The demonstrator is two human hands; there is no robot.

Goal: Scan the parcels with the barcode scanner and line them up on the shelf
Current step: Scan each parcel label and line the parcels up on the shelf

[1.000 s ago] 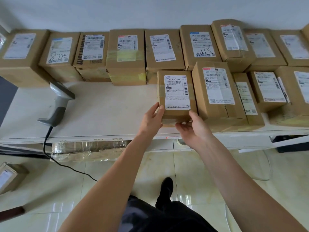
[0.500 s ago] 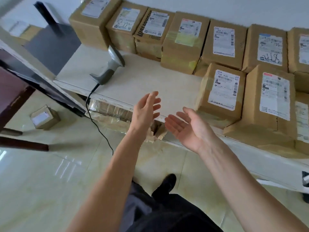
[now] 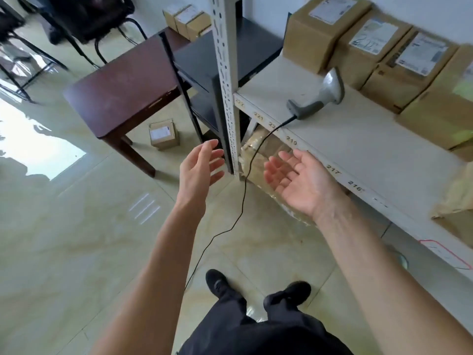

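Both my hands are wide and hold nothing: left hand, right hand. The barcode scanner lies on the shelf, farther away. A small parcel sits on the floor, far left.

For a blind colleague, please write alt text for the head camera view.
Both hands, left hand and right hand, hang open and empty before a shelf. A barcode scanner lies on it beside parcels; a small parcel sits on the floor.

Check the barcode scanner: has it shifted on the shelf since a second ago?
No. The barcode scanner lies on the shelf just in front of the leftmost parcels, as before; only the camera swung left.
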